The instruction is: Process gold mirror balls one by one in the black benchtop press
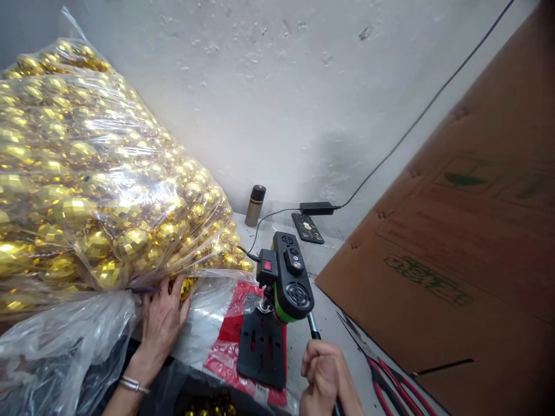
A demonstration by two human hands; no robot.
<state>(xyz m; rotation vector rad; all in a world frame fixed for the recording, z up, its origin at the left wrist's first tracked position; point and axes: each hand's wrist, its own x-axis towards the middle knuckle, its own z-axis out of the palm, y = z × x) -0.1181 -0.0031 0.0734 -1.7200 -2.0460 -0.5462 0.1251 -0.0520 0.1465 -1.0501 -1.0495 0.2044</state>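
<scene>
Just beyond the left hand (pixel 162 318), whose grip I can't tell, lies a clear bag of faceted gold balls (pixel 108 173); the right hand (pixel 325 375) clenches a silver-and-black rod (pixel 312 325).

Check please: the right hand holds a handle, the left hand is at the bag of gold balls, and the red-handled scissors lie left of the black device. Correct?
No, not left: the head view shows the red-handled scissors right of the black device. The right hand holds a handle, and the left hand is at the bag of gold balls.
</scene>
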